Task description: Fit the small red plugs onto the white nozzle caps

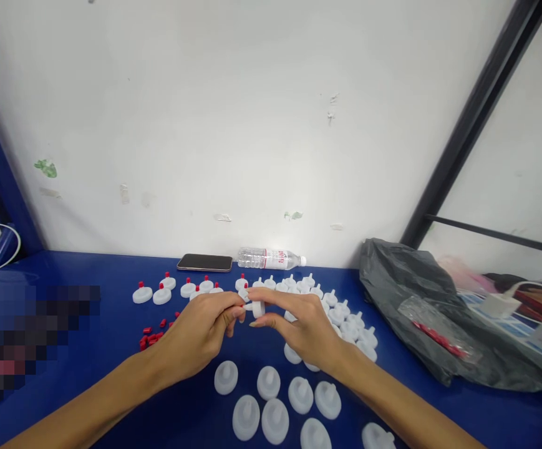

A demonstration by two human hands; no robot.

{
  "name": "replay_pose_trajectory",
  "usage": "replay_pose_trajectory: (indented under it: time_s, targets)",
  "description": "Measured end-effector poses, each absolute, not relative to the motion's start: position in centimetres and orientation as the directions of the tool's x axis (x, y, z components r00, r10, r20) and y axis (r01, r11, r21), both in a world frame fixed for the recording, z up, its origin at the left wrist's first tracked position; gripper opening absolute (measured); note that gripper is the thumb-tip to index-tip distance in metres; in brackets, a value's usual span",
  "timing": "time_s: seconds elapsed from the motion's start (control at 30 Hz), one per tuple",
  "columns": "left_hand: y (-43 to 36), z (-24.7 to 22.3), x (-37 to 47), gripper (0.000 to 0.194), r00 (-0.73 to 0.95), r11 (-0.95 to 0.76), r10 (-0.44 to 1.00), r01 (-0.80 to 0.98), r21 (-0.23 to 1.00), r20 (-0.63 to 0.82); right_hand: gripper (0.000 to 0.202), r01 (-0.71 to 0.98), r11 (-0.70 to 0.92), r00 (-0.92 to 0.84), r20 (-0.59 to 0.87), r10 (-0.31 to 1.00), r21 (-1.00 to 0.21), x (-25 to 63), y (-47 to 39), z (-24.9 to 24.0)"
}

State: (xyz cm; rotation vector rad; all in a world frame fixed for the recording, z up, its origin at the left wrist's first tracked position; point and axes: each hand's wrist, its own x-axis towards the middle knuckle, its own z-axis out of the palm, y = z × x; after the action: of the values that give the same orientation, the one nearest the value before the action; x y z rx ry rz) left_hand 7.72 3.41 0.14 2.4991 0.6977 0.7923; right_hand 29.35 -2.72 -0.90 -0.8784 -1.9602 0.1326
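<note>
My right hand [309, 321] grips a white nozzle lid [258, 308] by its round base, between thumb and fingers, with the spout turned left. At the spout's tip, my left hand [203, 327] pinches a small red cap, of which only a sliver shows between the fingertips. Several white lids with red caps on their spouts [142, 293] stand behind and left of my hands. Loose red caps [148, 340] lie in a small pile beside my left forearm. Uncapped white lids [275, 421] are spread in front, and more [352, 324] crowd together behind my right hand.
Along the wall lie a dark phone [204, 262] and a clear plastic bottle [271, 258] on its side. On the right, a black plastic bag [392, 299] carries a clear bag of red caps [439, 333]. White chargers with cables [502, 304] are beyond it.
</note>
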Motion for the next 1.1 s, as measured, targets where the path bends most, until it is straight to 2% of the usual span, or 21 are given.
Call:
replay_pose_trajectory:
  time_s: [0.2, 0.6, 0.7, 0.8, 0.9, 1.0, 1.1]
  targets:
    - [3.3, -0.3, 7.7, 0.036, 0.719, -0.803, 0.559, 0.346, 0.486, 0.413, 0.04, 0.519, 0.696, -0.25, 0.69, 0.679, -0.496, 29.4, -2.7, -1.0]
    - [3.3, 0.5, 7.6, 0.035, 0.742, -0.792, 0.571, 0.387, 0.471, 0.351, 0.038, 0.466, 0.744, -0.283, 0.715, 0.639, -0.48, 29.2, -2.5, -1.3]
    - [3.5, 0.7, 7.7, 0.035, 0.72, -0.786, 0.607, 0.481, 0.388, 0.338, 0.037, 0.59, 0.674, -0.328, 0.632, 0.703, -0.444, 29.5, -2.6, -0.4]
    - [3.6, 0.7, 8.0, 0.036, 0.694, -0.769, 0.637, 0.544, 0.335, 0.335, 0.034, 0.756, 0.568, -0.346, 0.538, 0.769, -0.326, 30.0, -2.6, 0.3]
    - [3.6, 0.9, 7.9, 0.043, 0.691, -0.766, 0.643, 0.576, 0.287, 0.33, 0.027, 0.847, 0.482, -0.357, 0.431, 0.829, -0.225, 30.2, -2.5, 0.3]
    - [4.0, 1.3, 7.6, 0.044, 0.671, -0.743, 0.665, 0.639, 0.199, 0.327, 0.022, 0.875, 0.419, -0.336, 0.32, 0.886, -0.244, 30.2, -2.4, 0.2]
    - [4.7, 1.8, 7.1, 0.044, 0.624, -0.68, 0.713, 0.727, 0.099, 0.321, 0.015, 0.881, 0.398, -0.325, 0.285, 0.902, -0.255, 30.3, -2.4, 0.1]
